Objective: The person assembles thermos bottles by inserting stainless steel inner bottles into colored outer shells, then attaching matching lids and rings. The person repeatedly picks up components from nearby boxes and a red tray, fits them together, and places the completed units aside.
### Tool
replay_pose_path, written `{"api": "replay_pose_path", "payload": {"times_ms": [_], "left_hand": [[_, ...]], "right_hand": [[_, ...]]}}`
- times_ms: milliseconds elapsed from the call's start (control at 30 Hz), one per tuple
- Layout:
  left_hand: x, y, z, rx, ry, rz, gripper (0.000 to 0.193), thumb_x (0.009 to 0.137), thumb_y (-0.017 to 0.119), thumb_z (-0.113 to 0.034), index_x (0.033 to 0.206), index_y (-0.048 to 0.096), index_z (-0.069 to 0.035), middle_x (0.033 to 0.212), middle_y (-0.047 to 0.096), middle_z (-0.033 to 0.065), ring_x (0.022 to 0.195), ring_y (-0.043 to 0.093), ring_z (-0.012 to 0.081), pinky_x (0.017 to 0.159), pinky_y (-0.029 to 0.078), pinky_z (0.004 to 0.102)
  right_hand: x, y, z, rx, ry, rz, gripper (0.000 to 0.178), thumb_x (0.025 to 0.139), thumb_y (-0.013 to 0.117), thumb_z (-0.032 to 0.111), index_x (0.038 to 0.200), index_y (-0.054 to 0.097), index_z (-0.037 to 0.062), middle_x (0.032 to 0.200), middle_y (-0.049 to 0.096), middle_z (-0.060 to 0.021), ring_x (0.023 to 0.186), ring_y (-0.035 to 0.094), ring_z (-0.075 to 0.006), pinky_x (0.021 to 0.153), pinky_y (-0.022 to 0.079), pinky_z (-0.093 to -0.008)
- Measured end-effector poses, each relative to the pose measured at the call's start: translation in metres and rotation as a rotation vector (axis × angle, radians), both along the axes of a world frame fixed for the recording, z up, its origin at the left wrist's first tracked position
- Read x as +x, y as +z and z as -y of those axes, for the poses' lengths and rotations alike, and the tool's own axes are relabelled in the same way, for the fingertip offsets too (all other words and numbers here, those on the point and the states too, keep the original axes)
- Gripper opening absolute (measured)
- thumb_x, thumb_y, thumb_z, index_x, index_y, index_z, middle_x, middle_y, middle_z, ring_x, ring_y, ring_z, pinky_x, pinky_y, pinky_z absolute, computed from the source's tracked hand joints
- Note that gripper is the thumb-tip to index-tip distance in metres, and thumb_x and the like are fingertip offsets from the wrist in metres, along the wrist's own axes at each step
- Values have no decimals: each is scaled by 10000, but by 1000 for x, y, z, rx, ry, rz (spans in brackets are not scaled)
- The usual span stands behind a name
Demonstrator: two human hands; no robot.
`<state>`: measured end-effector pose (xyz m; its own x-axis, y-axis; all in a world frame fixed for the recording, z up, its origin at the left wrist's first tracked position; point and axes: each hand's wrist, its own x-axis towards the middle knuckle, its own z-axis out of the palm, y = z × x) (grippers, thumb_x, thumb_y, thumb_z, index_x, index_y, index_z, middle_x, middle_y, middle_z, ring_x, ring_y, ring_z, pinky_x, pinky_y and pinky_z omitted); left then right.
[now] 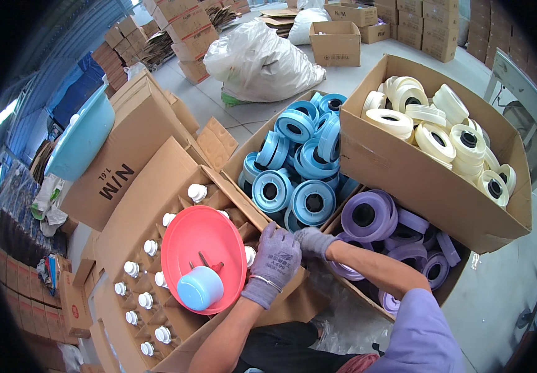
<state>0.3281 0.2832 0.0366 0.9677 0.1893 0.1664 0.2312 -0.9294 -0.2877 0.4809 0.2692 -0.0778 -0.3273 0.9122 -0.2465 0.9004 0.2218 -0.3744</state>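
Note:
My left hand (276,264), in a grey-purple glove, is closed over the edge of an open carton (259,217). Right beside it my right hand (314,241), gloved alike, has its fingers bent at the corner where the cartons meet; what they grip is hidden. Inside the open carton stand several white-capped bottles (163,335) between cardboard dividers. A round pink tray (184,239) rests on top of them, holding a light blue cup (200,288) and a small red-handled tool (217,267).
Ahead stands a box of blue ring-shaped parts (314,202); to the right are boxes of purple rings (368,214) and cream rings (433,140). A blue basin (85,137) leans on a carton at left. A white sack (259,62) lies on the floor behind, before stacked cartons (184,34).

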Motion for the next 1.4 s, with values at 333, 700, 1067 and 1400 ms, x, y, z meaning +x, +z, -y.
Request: {"api": "replay_pose_path", "payload": {"times_ms": [333,700,1067,1400], "left_hand": [[-6,11,9,-162,-69,257,198,831,667,-205,987,658,-83,1021,640,82,1022,601,248,1041,403,439],[-116,126,51,-1855,115,1217,471,941,647,-222,1363,513,-61,1307,579,89,1179,583,194,979,516,366],[-260,131,164,-941,468,1424,538,894,677,-130,1371,481,22,1203,626,111,1083,610,181,946,491,316],[-301,116,199,-891,673,1536,602,773,816,-186,1274,561,29,1023,681,49,849,627,102,754,532,267]], "right_hand": [[10,-34,-18,636,-935,419,775,710,770,309,1354,395,98,1137,557,-116,1049,578,-304,847,422,-557],[-50,219,86,171,-218,-1975,596,960,631,249,1461,414,11,1371,552,-101,1229,555,-199,1089,425,-355],[-235,212,126,988,235,-702,543,897,604,72,1414,441,50,1173,576,-208,978,645,-313,821,549,-392],[-284,225,146,685,426,-644,796,717,779,63,1422,413,99,1426,376,-250,1239,508,-418,1031,472,-459]]}}
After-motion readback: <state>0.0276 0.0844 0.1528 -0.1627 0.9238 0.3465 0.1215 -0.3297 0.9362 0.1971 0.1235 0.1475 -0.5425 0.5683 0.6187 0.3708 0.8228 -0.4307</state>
